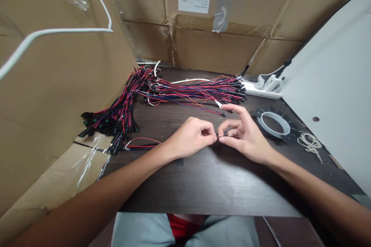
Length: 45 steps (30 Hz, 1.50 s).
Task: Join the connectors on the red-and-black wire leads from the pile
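My left hand (193,137) is closed in a pinch on a thin wire harness (141,147) with red, black and blue wires. The harness runs across the dark table and passes under my left forearm. Close beside it, my right hand (247,134) pinches the same harness between thumb and forefinger, other fingers partly raised. Only a short bit of wire shows between the two hands, and a dark end lies inside my right fingers. Beyond my hands rests a large bundle of wire harnesses (194,92), and a second bundle (124,102) lies at the left.
To the right, a white ring (286,126) has black strips stuck around it, beside a coil of cream string (310,142). A white power strip (265,92) with plugs stands at the back right. Cardboard walls (217,48) enclose the table's back and left.
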Motion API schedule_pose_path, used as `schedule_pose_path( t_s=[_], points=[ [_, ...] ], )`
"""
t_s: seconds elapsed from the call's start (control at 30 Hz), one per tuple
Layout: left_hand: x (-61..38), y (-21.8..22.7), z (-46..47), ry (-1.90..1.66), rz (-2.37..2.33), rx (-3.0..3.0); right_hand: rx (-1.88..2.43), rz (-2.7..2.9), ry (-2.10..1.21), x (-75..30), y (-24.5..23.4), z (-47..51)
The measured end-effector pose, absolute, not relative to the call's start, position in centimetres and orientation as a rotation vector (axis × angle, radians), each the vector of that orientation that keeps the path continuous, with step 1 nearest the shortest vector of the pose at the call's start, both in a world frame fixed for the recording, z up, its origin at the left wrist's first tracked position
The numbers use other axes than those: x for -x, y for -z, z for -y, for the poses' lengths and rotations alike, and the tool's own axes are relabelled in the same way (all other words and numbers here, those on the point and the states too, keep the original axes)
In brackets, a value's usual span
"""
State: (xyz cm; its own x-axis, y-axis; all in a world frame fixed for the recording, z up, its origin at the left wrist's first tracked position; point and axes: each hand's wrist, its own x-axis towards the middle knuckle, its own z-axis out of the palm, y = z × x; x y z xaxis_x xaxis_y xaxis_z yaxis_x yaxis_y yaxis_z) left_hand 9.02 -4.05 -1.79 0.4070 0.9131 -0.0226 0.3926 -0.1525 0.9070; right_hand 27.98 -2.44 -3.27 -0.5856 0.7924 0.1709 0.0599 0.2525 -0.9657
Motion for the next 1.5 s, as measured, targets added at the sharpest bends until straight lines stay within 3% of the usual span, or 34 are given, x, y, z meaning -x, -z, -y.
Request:
schedule_pose_path(
  t_s=[0.67,0.97,1.27,1.5],
  points=[
    [-9.26,1.85,4.09,-0.670,-1.182,-1.263,0.804,1.981,-1.304,-28.12,3.29,2.35],
    [-9.15,2.20,3.87,-0.719,-1.174,-1.499,0.818,1.981,-1.282,-28.19,3.51,2.22],
    [-9.09,2.32,4.28,-0.704,-1.190,-2.241,0.813,1.921,-1.360,-28.12,3.41,2.15],
    [-8.67,2.60,4.42,-0.675,-1.102,-2.475,0.800,1.913,-1.382,-28.19,3.32,2.08]
  ],
)
